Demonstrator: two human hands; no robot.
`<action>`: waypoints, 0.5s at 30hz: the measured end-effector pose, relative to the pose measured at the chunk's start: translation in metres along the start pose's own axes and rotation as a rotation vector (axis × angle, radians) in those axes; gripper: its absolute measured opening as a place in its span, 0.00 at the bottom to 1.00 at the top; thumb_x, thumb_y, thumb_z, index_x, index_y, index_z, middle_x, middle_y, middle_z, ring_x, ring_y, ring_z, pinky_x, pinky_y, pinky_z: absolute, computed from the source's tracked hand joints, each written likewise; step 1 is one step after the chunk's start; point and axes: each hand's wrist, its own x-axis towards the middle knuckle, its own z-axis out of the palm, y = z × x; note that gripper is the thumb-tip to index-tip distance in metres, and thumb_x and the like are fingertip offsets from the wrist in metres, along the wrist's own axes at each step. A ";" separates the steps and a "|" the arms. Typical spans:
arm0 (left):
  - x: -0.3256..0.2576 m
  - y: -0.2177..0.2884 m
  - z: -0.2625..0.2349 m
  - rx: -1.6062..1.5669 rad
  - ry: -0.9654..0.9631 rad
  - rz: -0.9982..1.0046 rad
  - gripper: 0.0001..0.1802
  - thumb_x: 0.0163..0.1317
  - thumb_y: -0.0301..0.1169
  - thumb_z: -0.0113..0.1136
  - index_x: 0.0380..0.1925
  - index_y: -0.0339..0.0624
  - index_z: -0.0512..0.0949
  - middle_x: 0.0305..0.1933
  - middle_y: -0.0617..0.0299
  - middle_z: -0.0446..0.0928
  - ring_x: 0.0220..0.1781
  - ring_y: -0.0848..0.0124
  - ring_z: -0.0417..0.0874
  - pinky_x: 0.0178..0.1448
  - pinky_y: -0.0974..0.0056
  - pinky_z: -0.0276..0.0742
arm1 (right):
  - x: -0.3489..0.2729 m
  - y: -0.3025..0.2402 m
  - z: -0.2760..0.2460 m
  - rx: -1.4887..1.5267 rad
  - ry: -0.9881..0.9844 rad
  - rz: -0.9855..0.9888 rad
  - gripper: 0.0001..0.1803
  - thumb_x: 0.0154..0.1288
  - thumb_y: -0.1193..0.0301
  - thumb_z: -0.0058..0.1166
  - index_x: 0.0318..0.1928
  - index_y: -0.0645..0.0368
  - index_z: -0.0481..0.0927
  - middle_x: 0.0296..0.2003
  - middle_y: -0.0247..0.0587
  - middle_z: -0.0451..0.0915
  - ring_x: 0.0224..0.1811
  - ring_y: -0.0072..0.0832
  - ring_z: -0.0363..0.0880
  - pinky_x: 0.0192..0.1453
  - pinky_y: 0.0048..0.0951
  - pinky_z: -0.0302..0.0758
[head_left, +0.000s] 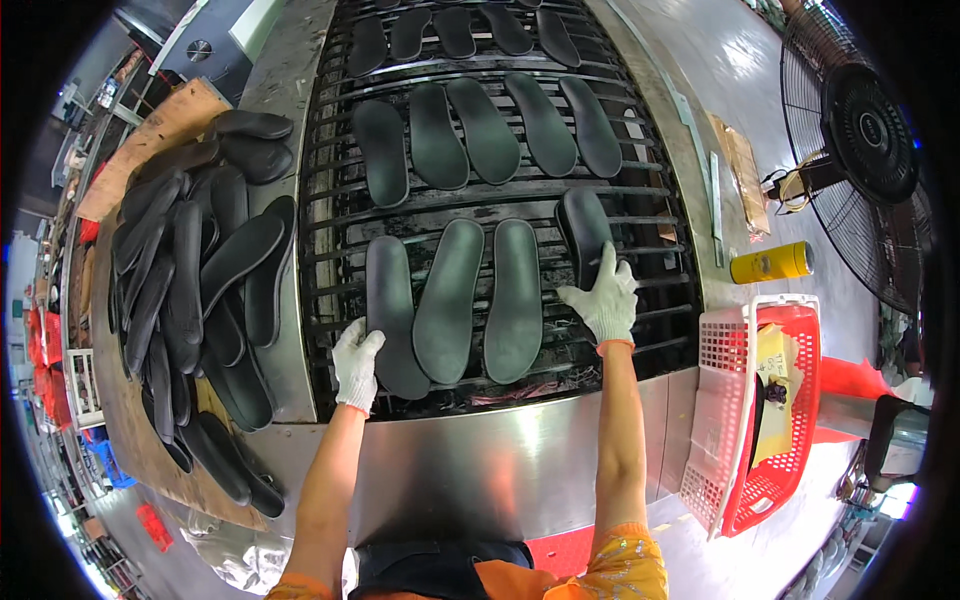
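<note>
Four dark grey insoles are being laid out in the nearest row of a slatted metal conveyor grate (330,215). The leftmost insole (393,315) is being touched at its lower left edge by the left hand (356,364), which is gloved in white knit fabric with the fingers curled loosely against the rim; a firm pinch cannot be confirmed. The rightmost insole (583,232) is being held down by the right hand (605,297), also gloved, with the fingers spread flat over its lower half, so that only the rounded upper end is being shown. Each insole is being presented as a matt, elongated, foot-shaped slab with a rounded toe and a narrower heel. Two middle insoles (480,300) are lying untouched between the hands, just beside one another. Further rows of insoles (490,130) are being carried on the grate beyond. A loose heap of insoles (195,280) is resting on the board to the left. A red-and-white plastic basket (790,470) and a yellow can (770,263) are standing to the right.
</note>
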 end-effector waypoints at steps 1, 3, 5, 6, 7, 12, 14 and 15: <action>-0.002 -0.003 0.003 0.004 -0.023 0.004 0.21 0.59 0.18 0.61 0.55 0.30 0.79 0.50 0.59 0.83 0.48 0.71 0.82 0.58 0.66 0.76 | 0.004 0.003 0.006 0.030 0.023 0.029 0.58 0.42 0.52 0.74 0.74 0.51 0.58 0.61 0.57 0.70 0.65 0.54 0.70 0.65 0.49 0.72; -0.006 -0.002 0.008 -0.026 -0.024 -0.006 0.21 0.59 0.18 0.60 0.54 0.30 0.79 0.49 0.60 0.83 0.48 0.72 0.81 0.58 0.66 0.75 | 0.010 0.009 0.006 0.129 0.087 0.010 0.57 0.43 0.54 0.73 0.74 0.50 0.59 0.61 0.58 0.70 0.64 0.54 0.70 0.66 0.50 0.72; -0.005 0.002 0.009 0.008 0.003 0.007 0.21 0.60 0.18 0.59 0.56 0.31 0.78 0.50 0.60 0.83 0.48 0.72 0.81 0.58 0.66 0.75 | 0.017 0.017 0.000 0.168 0.135 -0.005 0.55 0.44 0.56 0.70 0.74 0.48 0.59 0.62 0.58 0.70 0.64 0.54 0.70 0.66 0.50 0.71; -0.004 0.003 0.008 0.024 0.019 0.009 0.21 0.61 0.18 0.58 0.56 0.31 0.78 0.51 0.59 0.83 0.48 0.72 0.81 0.58 0.66 0.75 | 0.022 0.025 -0.001 0.135 0.149 0.021 0.54 0.45 0.55 0.70 0.74 0.47 0.60 0.61 0.57 0.71 0.64 0.53 0.70 0.66 0.50 0.71; -0.002 0.003 0.005 -0.003 0.006 0.020 0.21 0.59 0.18 0.59 0.55 0.29 0.78 0.50 0.59 0.83 0.48 0.71 0.82 0.58 0.66 0.75 | 0.028 0.033 -0.004 0.125 0.142 0.054 0.53 0.45 0.54 0.70 0.74 0.47 0.61 0.61 0.56 0.71 0.64 0.53 0.70 0.67 0.50 0.71; 0.003 0.021 -0.002 0.077 0.053 0.038 0.22 0.60 0.22 0.58 0.57 0.29 0.79 0.51 0.57 0.84 0.50 0.70 0.83 0.60 0.65 0.76 | 0.043 0.056 -0.011 -0.013 0.148 0.102 0.47 0.51 0.50 0.68 0.71 0.48 0.66 0.63 0.56 0.70 0.66 0.55 0.69 0.67 0.52 0.71; 0.006 0.019 -0.010 0.205 0.057 0.092 0.22 0.59 0.24 0.60 0.55 0.32 0.80 0.51 0.56 0.85 0.52 0.69 0.83 0.61 0.65 0.75 | 0.033 0.046 -0.010 -0.011 0.217 0.036 0.43 0.54 0.52 0.66 0.69 0.53 0.69 0.63 0.61 0.70 0.66 0.57 0.68 0.68 0.52 0.69; 0.006 0.023 -0.007 0.230 0.057 0.104 0.22 0.59 0.26 0.60 0.54 0.33 0.81 0.51 0.55 0.85 0.52 0.69 0.83 0.61 0.64 0.76 | 0.026 0.046 -0.002 -0.044 0.263 -0.004 0.42 0.56 0.53 0.66 0.69 0.56 0.69 0.66 0.62 0.68 0.68 0.58 0.67 0.71 0.50 0.67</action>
